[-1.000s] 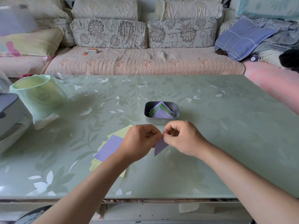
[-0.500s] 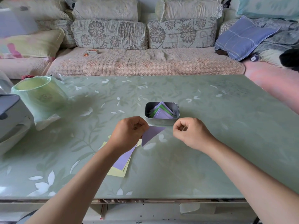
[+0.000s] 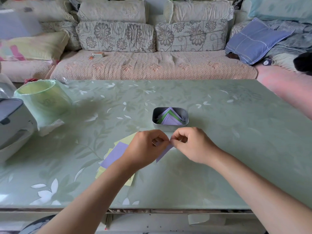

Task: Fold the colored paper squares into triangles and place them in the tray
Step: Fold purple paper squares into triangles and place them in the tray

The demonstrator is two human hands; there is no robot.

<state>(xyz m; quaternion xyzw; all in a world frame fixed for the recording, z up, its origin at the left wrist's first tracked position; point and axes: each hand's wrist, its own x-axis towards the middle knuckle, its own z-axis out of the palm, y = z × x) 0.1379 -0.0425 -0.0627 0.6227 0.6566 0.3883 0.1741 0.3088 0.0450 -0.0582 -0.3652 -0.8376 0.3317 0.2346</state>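
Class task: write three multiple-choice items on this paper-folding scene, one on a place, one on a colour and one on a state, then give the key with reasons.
1. Where does the tray stand?
A) on the floor
B) on the table, just beyond the left hand and right hand
C) on the person's lap

2. What colour is the paper being worked on?
A) yellow
B) red
C) purple

3. How is that paper held?
A) pinched by both hands
B) by the left hand alone
C) lying untouched in the tray

Key: 1 B, the tray sits on the green tabletop behind the knuckles. 2 C, a purple corner shows below the fingers. 3 A, the fingertips of both hands meet on its upper edge.
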